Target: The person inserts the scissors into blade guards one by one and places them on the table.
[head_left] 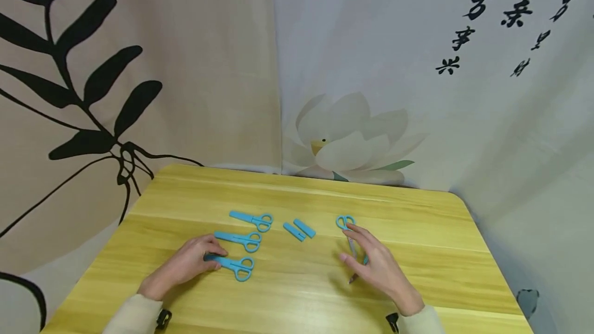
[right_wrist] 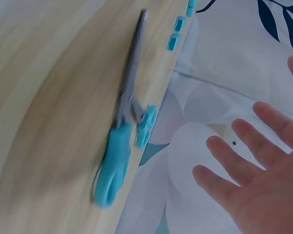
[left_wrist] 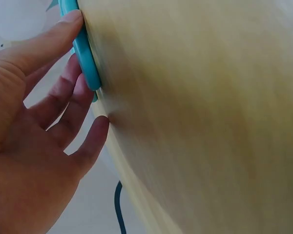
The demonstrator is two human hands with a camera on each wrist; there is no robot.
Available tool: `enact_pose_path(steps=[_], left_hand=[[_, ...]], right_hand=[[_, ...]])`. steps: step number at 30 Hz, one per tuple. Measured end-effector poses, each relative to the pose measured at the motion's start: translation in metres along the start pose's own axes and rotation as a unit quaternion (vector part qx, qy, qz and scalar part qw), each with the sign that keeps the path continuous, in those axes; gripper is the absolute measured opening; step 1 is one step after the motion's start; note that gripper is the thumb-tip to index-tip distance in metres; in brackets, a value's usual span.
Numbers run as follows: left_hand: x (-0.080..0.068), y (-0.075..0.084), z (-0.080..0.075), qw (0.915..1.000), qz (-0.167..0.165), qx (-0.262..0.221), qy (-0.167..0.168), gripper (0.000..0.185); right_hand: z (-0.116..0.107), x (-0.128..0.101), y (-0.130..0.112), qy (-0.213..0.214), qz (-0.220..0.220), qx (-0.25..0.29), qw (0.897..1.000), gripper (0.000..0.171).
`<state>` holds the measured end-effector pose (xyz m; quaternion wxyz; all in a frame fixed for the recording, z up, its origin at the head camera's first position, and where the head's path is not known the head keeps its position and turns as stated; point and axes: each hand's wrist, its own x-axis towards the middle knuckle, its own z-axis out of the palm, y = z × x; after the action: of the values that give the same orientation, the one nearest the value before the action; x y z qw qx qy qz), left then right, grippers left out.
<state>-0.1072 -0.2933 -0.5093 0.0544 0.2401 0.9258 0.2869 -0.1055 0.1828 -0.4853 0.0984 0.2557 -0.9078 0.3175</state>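
Three blue scissors with blade covers lie in a column left of the table's middle: far (head_left: 252, 219), middle (head_left: 241, 239) and nearest (head_left: 234, 265). My left hand (head_left: 210, 257) pinches the covered blade end of the nearest scissors (left_wrist: 85, 58) between thumb and fingers (left_wrist: 63, 34). On the right lies an uncovered pair of scissors (head_left: 345, 222), bare blades pointing toward me. My right hand (head_left: 357, 249) hovers over it with fingers spread, holding nothing. In the right wrist view the uncovered scissors (right_wrist: 119, 146) lie apart from the open fingers (right_wrist: 244, 146).
Two loose blue blade covers (head_left: 299, 229) lie side by side between the two groups. A small blue piece (right_wrist: 145, 126) sits beside the bare blades. The yellow wooden table (head_left: 297, 298) has rounded corners, and printed cloth hangs behind it.
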Motion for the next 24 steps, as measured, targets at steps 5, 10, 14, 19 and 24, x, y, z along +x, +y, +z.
enact_pose_path(steps=[5, 10, 14, 19, 24], left_hand=[[-0.004, 0.006, 0.0, 0.9991, -0.015, 0.036, 0.015, 0.038], [-0.002, 0.024, 0.0, 0.9966, 0.015, 0.035, 0.073, 0.047], [0.009, 0.042, 0.002, 0.992, 0.064, 0.033, 0.103, 0.053], [0.025, 0.056, 0.009, 0.9872, 0.109, 0.042, 0.108, 0.055], [0.038, 0.066, 0.018, 0.9875, 0.124, 0.037, 0.09, 0.051]], right_hand=[[-0.009, -0.007, 0.016, -0.002, 0.013, 0.002, 1.0, 0.056], [-0.024, -0.014, 0.038, -0.045, 0.019, 0.016, 0.999, 0.062], [-0.034, -0.019, 0.053, -0.112, 0.031, 0.029, 0.993, 0.068], [-0.037, -0.021, 0.066, -0.18, 0.037, 0.035, 0.982, 0.066], [-0.037, -0.021, 0.075, -0.208, 0.016, 0.034, 0.977, 0.056]])
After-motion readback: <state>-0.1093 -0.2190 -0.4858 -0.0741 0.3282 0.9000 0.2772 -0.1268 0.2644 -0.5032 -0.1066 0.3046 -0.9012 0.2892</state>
